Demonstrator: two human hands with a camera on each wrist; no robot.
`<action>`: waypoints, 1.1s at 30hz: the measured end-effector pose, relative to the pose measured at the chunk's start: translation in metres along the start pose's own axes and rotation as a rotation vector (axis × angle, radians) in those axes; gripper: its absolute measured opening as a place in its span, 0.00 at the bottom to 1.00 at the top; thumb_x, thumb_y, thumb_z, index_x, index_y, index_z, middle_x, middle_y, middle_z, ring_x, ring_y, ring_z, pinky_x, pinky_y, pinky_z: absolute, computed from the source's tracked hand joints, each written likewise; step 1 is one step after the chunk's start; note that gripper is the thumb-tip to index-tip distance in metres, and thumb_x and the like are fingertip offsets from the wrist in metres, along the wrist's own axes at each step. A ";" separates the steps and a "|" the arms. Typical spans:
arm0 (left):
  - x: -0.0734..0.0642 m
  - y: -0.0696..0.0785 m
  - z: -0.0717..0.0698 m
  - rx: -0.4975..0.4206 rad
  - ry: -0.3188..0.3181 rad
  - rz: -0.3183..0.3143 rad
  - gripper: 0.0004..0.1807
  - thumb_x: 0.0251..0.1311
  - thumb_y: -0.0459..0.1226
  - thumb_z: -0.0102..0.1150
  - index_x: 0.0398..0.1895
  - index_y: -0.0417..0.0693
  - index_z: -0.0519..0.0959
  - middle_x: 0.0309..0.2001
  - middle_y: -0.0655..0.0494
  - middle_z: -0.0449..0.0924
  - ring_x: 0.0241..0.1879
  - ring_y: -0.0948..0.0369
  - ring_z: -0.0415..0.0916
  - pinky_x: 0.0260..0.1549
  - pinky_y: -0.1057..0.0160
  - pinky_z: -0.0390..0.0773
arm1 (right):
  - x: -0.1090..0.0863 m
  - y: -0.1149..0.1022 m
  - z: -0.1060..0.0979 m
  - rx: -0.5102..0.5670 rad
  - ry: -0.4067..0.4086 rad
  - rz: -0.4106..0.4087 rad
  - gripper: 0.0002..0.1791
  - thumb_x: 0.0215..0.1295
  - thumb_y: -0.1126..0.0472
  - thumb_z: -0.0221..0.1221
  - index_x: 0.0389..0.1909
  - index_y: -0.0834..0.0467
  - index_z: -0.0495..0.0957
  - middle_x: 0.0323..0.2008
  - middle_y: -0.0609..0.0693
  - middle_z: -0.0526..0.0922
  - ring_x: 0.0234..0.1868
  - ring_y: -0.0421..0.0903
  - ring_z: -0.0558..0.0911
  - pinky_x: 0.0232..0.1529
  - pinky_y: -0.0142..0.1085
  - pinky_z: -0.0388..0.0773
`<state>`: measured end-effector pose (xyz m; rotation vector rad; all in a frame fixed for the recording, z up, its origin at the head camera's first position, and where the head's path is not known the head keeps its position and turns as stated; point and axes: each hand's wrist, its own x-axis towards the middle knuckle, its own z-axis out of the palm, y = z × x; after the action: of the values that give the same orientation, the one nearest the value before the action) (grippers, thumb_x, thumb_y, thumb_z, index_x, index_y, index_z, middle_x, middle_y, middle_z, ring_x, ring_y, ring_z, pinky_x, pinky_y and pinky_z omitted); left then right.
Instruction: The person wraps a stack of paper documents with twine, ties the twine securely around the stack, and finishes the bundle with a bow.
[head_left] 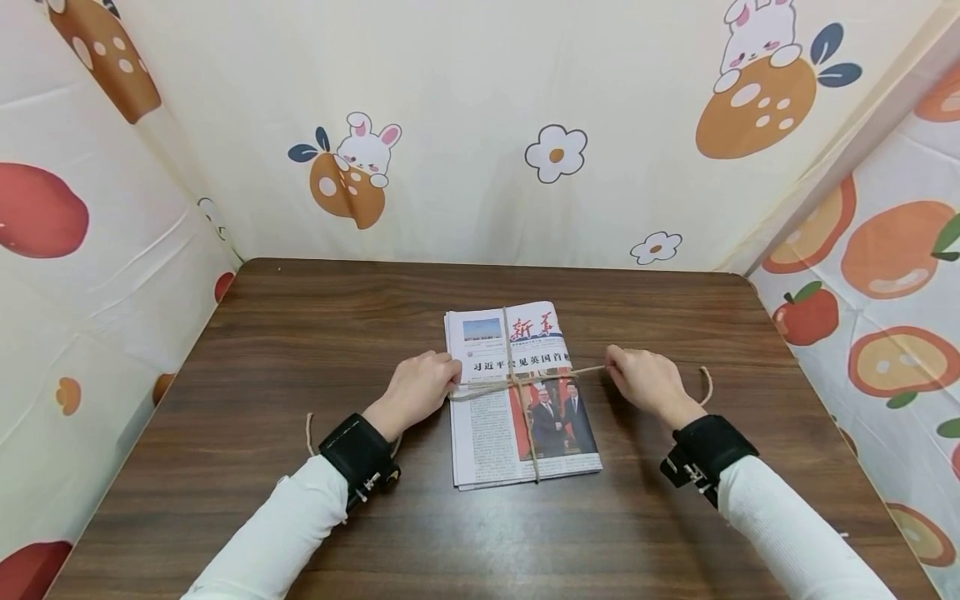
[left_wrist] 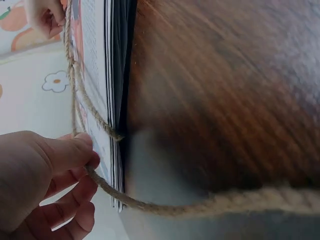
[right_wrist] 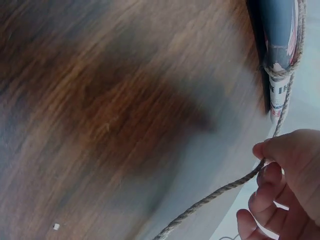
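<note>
A stack of folded newspapers (head_left: 487, 442) lies on the wooden table, with twine (head_left: 531, 433) running lengthwise over it and crossing a strand that goes sideways. At the crossing, near the middle of the top page, the strands meet. My left hand (head_left: 420, 387) pinches one twine end between thumb and finger, close by the left edge of the stack. To the right of the papers, my right hand (head_left: 647, 383) pinches the other end, and that strand looks taut. Loose tails of twine (left_wrist: 165, 209) (right_wrist: 210, 197) trail from both hands.
The brown tabletop (head_left: 300, 517) reaches back to a cloth backdrop (head_left: 465, 100) printed with rabbits and flowers. Fruit-patterned cloth (head_left: 885, 375) hangs along the right side, and more cloth (head_left: 112, 300) along the left. A tiny white speck (right_wrist: 56, 226) lies on the table.
</note>
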<state>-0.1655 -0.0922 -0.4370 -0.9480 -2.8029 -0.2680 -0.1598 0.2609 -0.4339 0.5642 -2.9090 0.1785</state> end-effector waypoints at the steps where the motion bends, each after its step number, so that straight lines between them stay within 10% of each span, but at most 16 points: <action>1: 0.000 0.000 0.000 0.003 0.010 -0.001 0.06 0.52 0.34 0.64 0.24 0.52 0.76 0.25 0.60 0.75 0.26 0.61 0.73 0.21 0.65 0.71 | 0.000 0.000 0.000 0.002 0.006 0.010 0.04 0.58 0.65 0.57 0.27 0.55 0.72 0.15 0.46 0.71 0.13 0.41 0.64 0.13 0.33 0.57; 33: 0.018 0.015 -0.025 -0.079 0.126 0.066 0.03 0.57 0.36 0.58 0.27 0.52 0.78 0.27 0.60 0.76 0.27 0.65 0.70 0.23 0.67 0.71 | 0.056 -0.064 -0.029 0.276 0.272 -0.056 0.10 0.58 0.69 0.56 0.41 0.59 0.73 0.31 0.52 0.78 0.28 0.45 0.75 0.27 0.38 0.71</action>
<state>-0.1681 -0.0755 -0.4072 -1.0012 -2.6591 -0.4166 -0.1826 0.1863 -0.3893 0.6078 -2.6178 0.6054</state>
